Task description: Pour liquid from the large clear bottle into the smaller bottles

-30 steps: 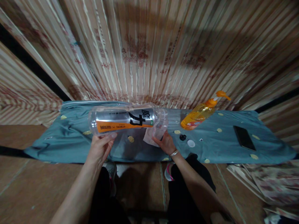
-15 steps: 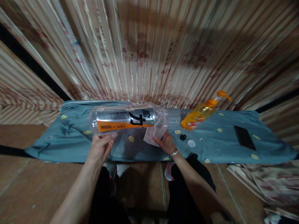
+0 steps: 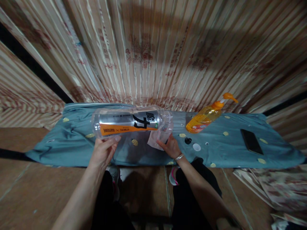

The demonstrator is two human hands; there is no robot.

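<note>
A large clear plastic bottle with a silver and orange label lies sideways in the air above the cloth. My left hand is closed on its lower edge near the base, thumb along the side and the other fingers mostly hidden. At the bottle's right end, my right hand pinches a thin pale sheet, like tissue or a wipe, beside the clear neck. Whether those fingers also grip the neck is hard to see. A bracelet circles my right wrist.
A blue-green cloth with pineapple prints covers the narrow table. Right of my hands stand an orange pump bottle, a small black piece and a white disc. A dark phone lies farther right. A pleated curtain hangs behind.
</note>
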